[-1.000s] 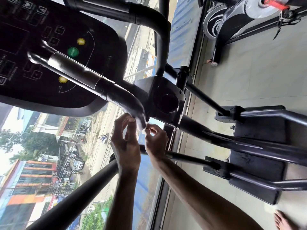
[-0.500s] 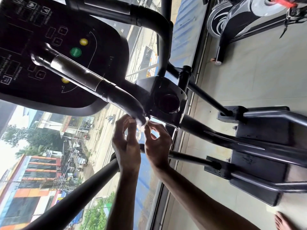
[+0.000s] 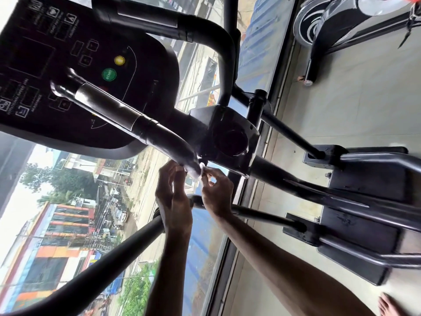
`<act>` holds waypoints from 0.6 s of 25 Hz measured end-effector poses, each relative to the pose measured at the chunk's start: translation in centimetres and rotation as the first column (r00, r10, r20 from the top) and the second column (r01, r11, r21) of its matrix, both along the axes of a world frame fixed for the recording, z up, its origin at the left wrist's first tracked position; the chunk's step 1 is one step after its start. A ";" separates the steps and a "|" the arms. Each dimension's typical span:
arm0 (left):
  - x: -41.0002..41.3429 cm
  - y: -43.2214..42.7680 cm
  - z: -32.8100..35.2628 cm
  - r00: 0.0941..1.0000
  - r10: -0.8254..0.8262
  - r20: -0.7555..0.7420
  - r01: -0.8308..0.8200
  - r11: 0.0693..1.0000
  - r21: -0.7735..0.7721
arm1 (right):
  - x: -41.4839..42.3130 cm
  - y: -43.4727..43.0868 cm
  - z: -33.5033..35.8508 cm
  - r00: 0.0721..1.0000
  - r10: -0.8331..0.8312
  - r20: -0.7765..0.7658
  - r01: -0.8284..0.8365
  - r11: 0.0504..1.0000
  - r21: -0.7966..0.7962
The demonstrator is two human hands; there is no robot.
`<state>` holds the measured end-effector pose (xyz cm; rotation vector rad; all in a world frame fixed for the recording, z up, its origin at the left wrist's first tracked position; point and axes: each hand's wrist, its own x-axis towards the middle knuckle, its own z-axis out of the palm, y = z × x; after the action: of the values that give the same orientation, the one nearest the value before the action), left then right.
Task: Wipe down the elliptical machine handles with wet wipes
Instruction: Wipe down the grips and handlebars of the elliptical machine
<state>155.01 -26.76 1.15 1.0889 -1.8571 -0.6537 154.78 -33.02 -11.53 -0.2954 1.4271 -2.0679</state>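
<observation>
Wipe (image 3: 201, 170) bunched tighter, left hand (image 3: 174, 201), right hand (image 3: 217, 195) pinching it at handle (image 3: 159, 135)

Seen from above at a tilt, a left hand (image 3: 174, 201) and a right hand (image 3: 217, 193) pinch a small white wet wipe (image 3: 201, 168) against the lower end of a black elliptical handle (image 3: 159, 137). Behind the handle sits a dark console (image 3: 45, 65) with a green start button (image 3: 109, 74). Black pedals (image 3: 364, 201) lie to the right.
</observation>
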 end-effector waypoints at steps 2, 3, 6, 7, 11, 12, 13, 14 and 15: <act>-0.2 0.2 0.0 1.000 0.016 -0.007 -0.016 1.000 0.004 | -0.1 0.8 0.0 0.998 0.025 -0.063 -0.030 0.997 -0.077; -0.4 0.4 0.0 1.000 0.023 -0.004 -0.023 1.000 0.012 | -0.1 0.8 -0.5 0.991 0.063 -0.119 -0.073 0.994 -0.086; -0.5 0.8 0.0 0.999 0.044 -0.009 -0.044 0.998 0.037 | -0.5 0.5 -1.4 0.950 0.188 -0.250 -0.210 0.976 -0.065; -0.7 0.9 -0.1 0.998 0.065 -0.009 -0.064 0.997 0.037 | -0.8 0.3 -1.7 0.942 0.176 -0.287 -0.206 0.976 -0.077; -1.5 1.5 0.1 0.992 0.107 -0.063 -0.101 0.991 0.085 | -1.2 0.1 -3.7 0.887 0.129 -0.444 -0.217 0.964 -0.154; -1.7 1.7 0.1 0.990 0.107 -0.089 -0.098 0.989 0.108 | -1.7 -0.2 -4.0 0.866 0.163 -0.473 -0.260 0.955 -0.146; -2.1 2.0 0.3 0.987 0.118 -0.109 -0.104 0.986 0.127 | -2.1 -0.6 -4.3 0.836 0.207 -0.508 -0.305 0.945 -0.117; -2.4 2.2 0.4 0.984 0.126 -0.130 -0.107 0.984 0.142 | -2.7 -0.5 -4.0 0.798 0.276 -0.536 -0.352 0.935 -0.044; -2.6 2.4 0.5 0.979 0.145 -0.140 -0.123 0.981 0.150 | -3.1 -0.6 -3.9 0.755 0.335 -0.564 -0.389 0.921 0.026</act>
<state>152.38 -24.34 1.70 1.2107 -1.6129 -0.7757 151.68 -33.63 -15.45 -1.2122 1.4378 -1.7876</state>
